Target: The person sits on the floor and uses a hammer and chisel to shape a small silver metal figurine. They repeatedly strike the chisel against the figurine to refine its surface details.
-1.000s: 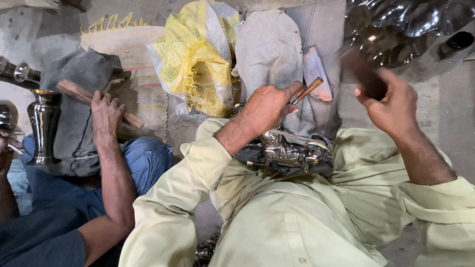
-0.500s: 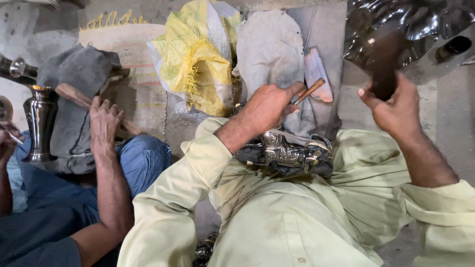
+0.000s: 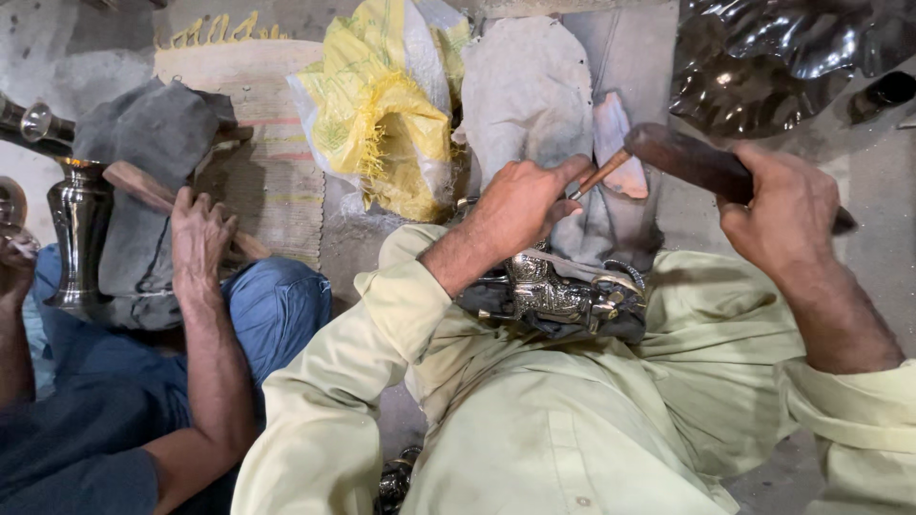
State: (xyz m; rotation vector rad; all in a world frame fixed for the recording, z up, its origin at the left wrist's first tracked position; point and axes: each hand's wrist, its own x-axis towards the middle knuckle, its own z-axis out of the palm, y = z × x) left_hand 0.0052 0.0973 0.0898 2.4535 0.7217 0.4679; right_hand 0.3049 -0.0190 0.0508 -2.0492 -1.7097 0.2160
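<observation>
Down has come the dark wooden mallet [image 3: 692,160] gripped in my right hand [image 3: 782,205], meeting the thin chisel [image 3: 599,177] my left hand [image 3: 520,205] pinches above the embossed silver metal piece [image 3: 558,298].

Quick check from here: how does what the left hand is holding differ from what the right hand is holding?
The left hand pinches a thin rod-like punch, tilted, its lower end hidden behind the fingers. The right hand grips a thick, dark wooden mallet in a full fist, held level above the lap. The punch is slim and light brown; the mallet is far bulkier and darker. Both sit over the embossed silver metal piece, and their ends meet.
</observation>
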